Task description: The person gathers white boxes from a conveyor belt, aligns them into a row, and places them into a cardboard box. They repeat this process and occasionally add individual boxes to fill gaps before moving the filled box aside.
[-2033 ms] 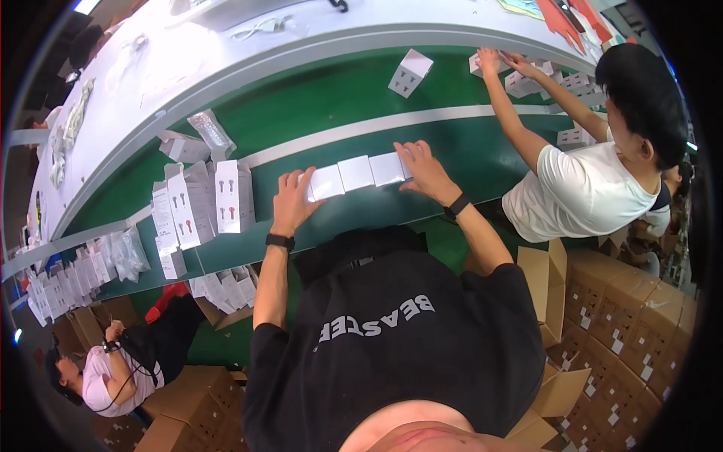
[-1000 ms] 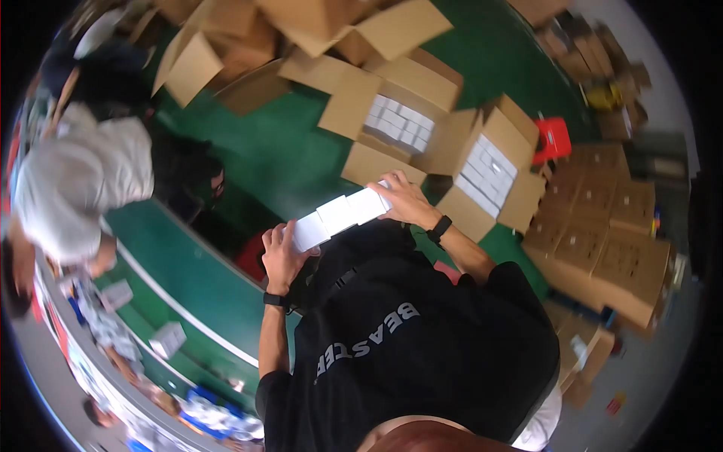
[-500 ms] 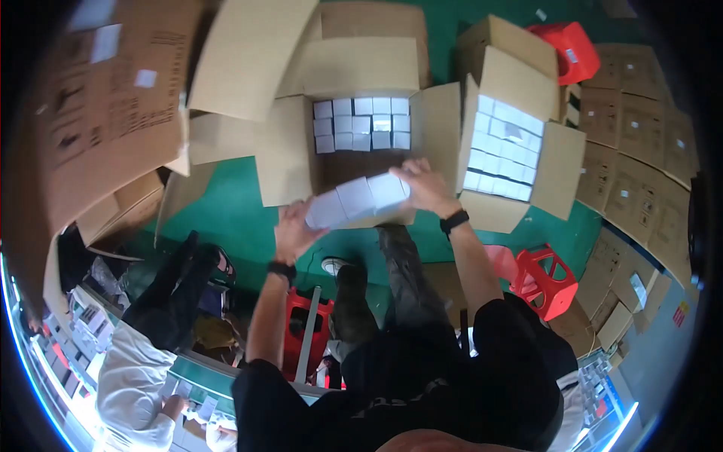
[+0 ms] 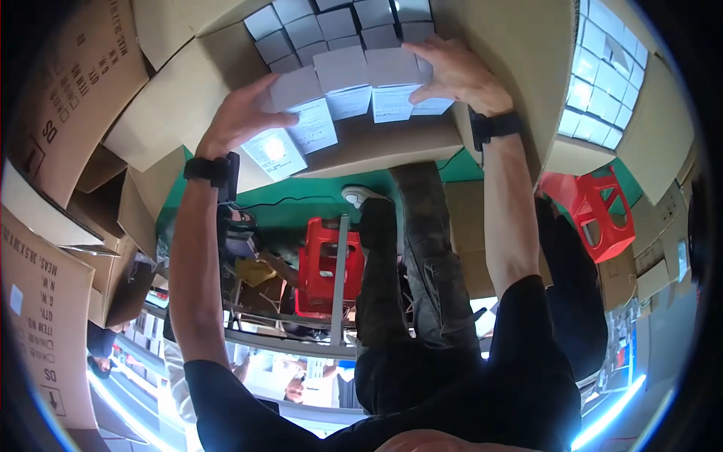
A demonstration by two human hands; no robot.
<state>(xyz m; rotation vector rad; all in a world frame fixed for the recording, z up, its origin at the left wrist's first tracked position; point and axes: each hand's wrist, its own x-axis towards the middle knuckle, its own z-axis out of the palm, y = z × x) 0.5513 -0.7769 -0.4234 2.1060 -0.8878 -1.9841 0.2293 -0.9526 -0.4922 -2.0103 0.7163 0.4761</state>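
Observation:
A row of several small white boxes [image 4: 343, 71] is squeezed end to end between my two hands, inside the open brown carton [image 4: 392, 147]. My left hand [image 4: 242, 117] presses the left end of the row, thumb on a box's front. At the other end my right hand [image 4: 459, 75] grips, fingers over the top and thumb in front. The row bows slightly, and its left boxes tilt outward. Behind it, more white boxes [image 4: 335, 26] stand packed in rows in the carton. Each wrist wears a dark band.
To the right is another open carton filled with white boxes [image 4: 602, 75]. Red stools [image 4: 595, 211] stand on the right and below the carton. Large printed cartons [image 4: 45, 324] crowd the left side. A metal rail [image 4: 340, 279] and my legs are below.
Both hands have carried the row of white boxes from in front of the carton into it, next to the packed rows. My view has moved closer to the carton.

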